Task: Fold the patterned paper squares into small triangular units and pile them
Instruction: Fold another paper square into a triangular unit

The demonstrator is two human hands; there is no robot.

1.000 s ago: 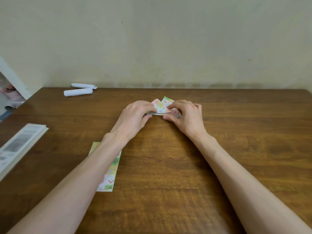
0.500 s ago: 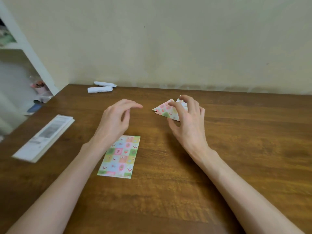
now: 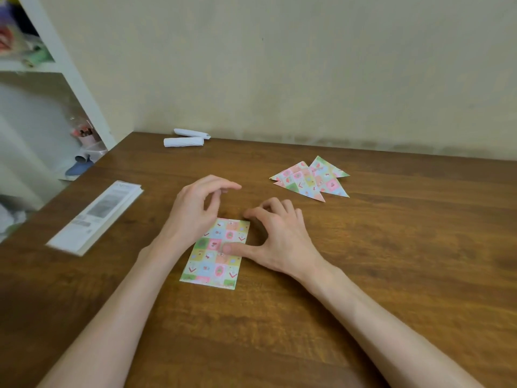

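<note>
A flat patterned paper rectangle (image 3: 215, 254) lies on the wooden table (image 3: 391, 261) in front of me. My right hand (image 3: 282, 239) rests its thumb on the middle of that paper, its fingers loosely curled just past the paper's top right corner. My left hand (image 3: 195, 217) hovers over the paper's upper left part, fingers relaxed and holding nothing. Folded patterned triangles (image 3: 310, 179) lie overlapping in a small pile further back to the right, apart from both hands.
Two rolled white papers (image 3: 186, 138) lie near the wall at the back. A folded printed booklet (image 3: 96, 217) sits at the table's left edge. A white shelf unit (image 3: 64, 74) stands left of the table. The wall runs along the table's far edge.
Both hands left the folded triangles and came back toward me. My right hand now touches the flat rectangle with its thumb, and the view has turned left.
</note>
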